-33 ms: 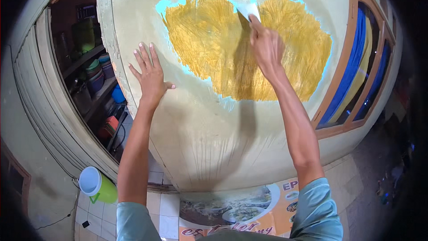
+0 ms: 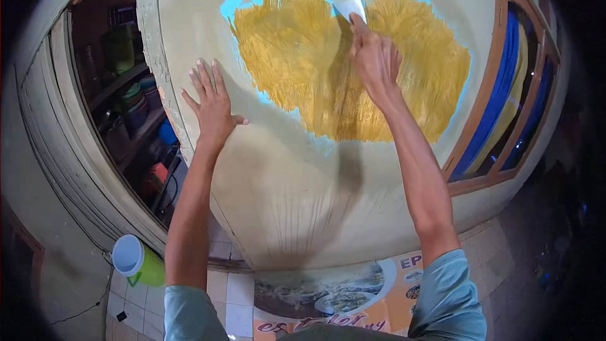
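Note:
A large yellow-brown patch [image 2: 284, 57] with ragged light-blue edges spreads over the pale wall [image 2: 265, 177] in front of me. My right hand [image 2: 377, 60] is closed around a scraper with a pale flat blade [image 2: 351, 9], held against the wall at the patch's upper edge. The handle is hidden in my fingers. Left of the patch, my left hand [image 2: 213, 110] lies flat on bare wall, fingers spread, holding nothing. A dark shadow falls down the wall below the scraper.
An open doorway [image 2: 126, 82] at the left shows shelves of containers. A green bucket [image 2: 150, 268] with a pale blue top stands on floor tiles at lower left. A wooden-framed window [image 2: 486, 88] is at the right. A printed banner [image 2: 353, 290] lies below the wall.
My right hand and the scraper have shifted very slightly left. My left hand has stayed in place on the wall.

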